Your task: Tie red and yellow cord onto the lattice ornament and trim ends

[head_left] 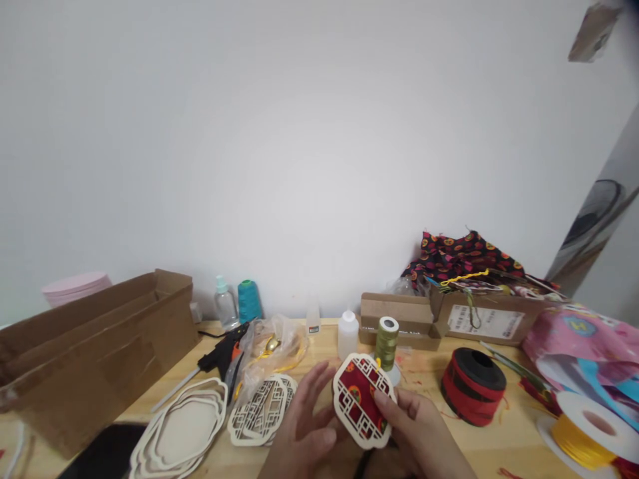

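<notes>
My right hand (417, 422) grips a lattice wooden ornament (363, 399) by its right edge, thumb on the front. Dark red patterned fabric shows through the pale cut-out frame, and a bit of yellow cord sits at its top. Just left of the ornament is my left hand (307, 426), its fingers apart and holding nothing; whether a fingertip touches the ornament's edge I cannot tell. Several similar lattice panels (259, 409) lie on the table by my left hand. Further left is a stack of plain pale wooden frames (187, 426).
A long cardboard box (104, 366) stands at left, near a black glue gun (222, 356). Behind my hands are a white squeeze bottle (348, 336) and a green thread spool (387, 342). Red ribbon (472, 389), yellow cord (582, 439) and a fabric-filled box (492, 319) are at right.
</notes>
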A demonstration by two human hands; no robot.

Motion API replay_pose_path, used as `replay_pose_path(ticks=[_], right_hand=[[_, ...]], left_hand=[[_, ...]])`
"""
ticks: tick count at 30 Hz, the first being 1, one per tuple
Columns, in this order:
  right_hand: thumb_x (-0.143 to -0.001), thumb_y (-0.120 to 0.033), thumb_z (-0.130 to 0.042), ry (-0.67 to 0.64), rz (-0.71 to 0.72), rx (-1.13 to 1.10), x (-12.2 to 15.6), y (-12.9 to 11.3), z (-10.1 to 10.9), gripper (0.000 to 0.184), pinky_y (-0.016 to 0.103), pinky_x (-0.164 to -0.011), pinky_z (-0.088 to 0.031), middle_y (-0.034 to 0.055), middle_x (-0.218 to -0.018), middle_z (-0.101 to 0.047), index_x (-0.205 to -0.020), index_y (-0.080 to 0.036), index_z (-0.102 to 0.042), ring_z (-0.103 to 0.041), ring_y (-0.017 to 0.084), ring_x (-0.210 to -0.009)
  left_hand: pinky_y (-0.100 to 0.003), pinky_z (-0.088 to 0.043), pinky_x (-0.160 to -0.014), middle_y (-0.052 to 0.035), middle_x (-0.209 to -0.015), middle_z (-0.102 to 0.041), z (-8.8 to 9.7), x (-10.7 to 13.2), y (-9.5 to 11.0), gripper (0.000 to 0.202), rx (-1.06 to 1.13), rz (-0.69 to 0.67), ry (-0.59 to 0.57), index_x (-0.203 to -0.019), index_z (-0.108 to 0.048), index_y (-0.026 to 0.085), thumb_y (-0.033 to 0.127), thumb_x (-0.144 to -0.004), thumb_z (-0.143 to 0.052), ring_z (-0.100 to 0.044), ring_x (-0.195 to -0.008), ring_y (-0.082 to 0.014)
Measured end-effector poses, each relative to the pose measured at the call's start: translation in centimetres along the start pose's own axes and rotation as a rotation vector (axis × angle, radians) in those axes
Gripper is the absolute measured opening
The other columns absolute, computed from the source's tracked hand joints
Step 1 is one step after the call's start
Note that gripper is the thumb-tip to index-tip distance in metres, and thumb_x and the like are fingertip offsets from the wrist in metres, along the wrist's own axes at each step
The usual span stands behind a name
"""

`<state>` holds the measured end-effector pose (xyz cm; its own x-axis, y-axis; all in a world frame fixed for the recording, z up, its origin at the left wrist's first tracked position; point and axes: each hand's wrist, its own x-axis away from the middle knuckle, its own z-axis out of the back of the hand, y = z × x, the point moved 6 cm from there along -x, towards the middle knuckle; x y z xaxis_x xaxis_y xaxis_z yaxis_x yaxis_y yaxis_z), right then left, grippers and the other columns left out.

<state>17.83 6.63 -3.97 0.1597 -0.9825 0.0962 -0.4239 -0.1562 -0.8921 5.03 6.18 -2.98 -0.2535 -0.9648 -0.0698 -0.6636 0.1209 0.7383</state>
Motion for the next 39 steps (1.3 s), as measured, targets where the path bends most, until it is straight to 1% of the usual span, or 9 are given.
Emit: replay_pose_path(ticks=[4, 10, 16, 22, 27, 32, 35, 37, 39], right_hand=[[-0.060, -0.049, -0.066, 0.227, 0.204, 0.277, 0.6, -1.2, 0.7, 0.036, 0.024, -0.049, -0.043, -0.0007, -0.053, -0.059, -0.065, -0.014, -0.061, -0.051, 0.013, -0.048], [-0.062, -0.049, -0.060, 0.335, 0.377, 0.741, 2.3, -2.2, -0.4, 0.040, 0.020, -0.038, -0.020, -0.0083, -0.041, -0.028, -0.043, -0.018, -0.043, -0.024, 0.007, -0.041], [-0.060, -0.059, -0.059, 0.241, 0.241, 0.372, 1.3, -1.3, -0.3, 0.042, 0.024, -0.046, -0.040, -0.0023, -0.046, -0.050, -0.060, -0.017, -0.058, -0.048, 0.014, -0.046], [-0.061, -0.055, -0.062, 0.214, 0.256, 0.305, 0.9, -1.9, 0.4, 0.041, 0.020, -0.045, -0.034, -0.0060, -0.046, -0.042, -0.065, -0.014, -0.061, -0.040, 0.008, -0.045], [-0.065, -0.060, -0.055, 0.060, 0.166, 0.292, 0.7, -2.4, 0.4, 0.046, 0.017, -0.035, -0.012, -0.0114, -0.040, -0.021, -0.062, -0.014, -0.057, -0.018, 0.005, -0.037], [-0.065, -0.060, -0.055, -0.040, 0.096, 0.255, 0.9, -1.7, -0.8, 0.045, 0.017, -0.033, -0.009, -0.0128, -0.036, -0.022, -0.060, -0.015, -0.055, -0.013, 0.003, -0.033], [-0.066, -0.062, -0.052, -0.023, 0.180, 0.361, 1.0, -2.0, -1.1, 0.047, 0.017, -0.034, -0.019, -0.0108, -0.038, -0.027, -0.060, -0.016, -0.056, -0.021, 0.004, -0.034], [-0.070, -0.058, -0.050, -0.014, 0.216, 0.472, 1.3, -2.3, -1.4, 0.044, 0.018, -0.039, -0.030, -0.0074, -0.041, -0.037, -0.061, -0.016, -0.058, -0.033, 0.007, -0.039], [-0.075, -0.052, -0.048, -0.040, 0.254, 0.605, 1.6, -2.4, -2.0, 0.039, 0.020, -0.049, -0.039, -0.0019, -0.050, -0.052, -0.064, -0.016, -0.061, -0.048, 0.011, -0.050]], left_hand=[[-0.035, -0.047, -0.072, -0.0113, -0.093, -0.068, -0.4, 0.0, -0.4, 0.034, -0.224, 0.079, 0.008, -0.089, -0.066, 0.017, 0.031, -0.058, -0.071, -0.061, -0.085, -0.0262], [-0.026, -0.047, -0.054, -0.0043, -0.073, -0.071, 0.4, 0.6, -0.7, 0.025, -0.419, 0.101, 0.252, -0.078, -0.067, 0.018, 0.037, -0.062, -0.066, -0.062, -0.062, -0.0182], [-0.023, -0.048, -0.056, -0.0055, -0.076, -0.071, -1.2, 0.5, 0.3, 0.028, -0.282, 0.013, 0.127, -0.081, -0.067, 0.018, 0.029, -0.056, -0.073, -0.063, -0.068, -0.0179], [-0.020, -0.041, -0.038, -0.0042, -0.065, -0.071, 0.8, 0.0, 1.2, 0.032, -0.451, 0.062, 0.289, -0.089, -0.065, 0.016, 0.036, -0.064, -0.065, -0.058, -0.047, -0.0146], [-0.036, -0.047, -0.072, -0.0080, -0.081, -0.071, 1.0, -0.2, 2.3, 0.023, -0.771, 0.000, 0.148, -0.085, -0.069, 0.018, 0.031, -0.067, -0.062, -0.063, -0.078, -0.0263], [-0.045, -0.031, -0.094, -0.0128, -0.105, -0.062, 1.4, 0.8, 4.9, 0.039, -1.083, -0.275, 0.382, -0.096, -0.067, 0.022, 0.030, -0.058, -0.069, -0.050, -0.102, -0.0331], [-0.039, -0.036, -0.091, -0.0103, -0.102, -0.063, -0.1, 0.7, 4.4, 0.027, -1.050, -0.272, 0.211, -0.089, -0.069, 0.024, 0.032, -0.063, -0.065, -0.052, -0.100, -0.0293], [-0.034, -0.044, -0.080, -0.0079, -0.087, -0.067, -1.3, 0.5, 1.9, 0.024, -0.916, -0.045, -0.034, -0.087, -0.069, 0.022, 0.036, -0.070, -0.059, -0.059, -0.086, -0.0250], [-0.031, -0.045, -0.075, -0.0061, -0.086, -0.068, -2.3, 0.7, 0.0, 0.032, -0.615, 0.091, -0.135, -0.093, -0.067, 0.020, 0.038, -0.066, -0.063, -0.060, -0.083, -0.0232]])
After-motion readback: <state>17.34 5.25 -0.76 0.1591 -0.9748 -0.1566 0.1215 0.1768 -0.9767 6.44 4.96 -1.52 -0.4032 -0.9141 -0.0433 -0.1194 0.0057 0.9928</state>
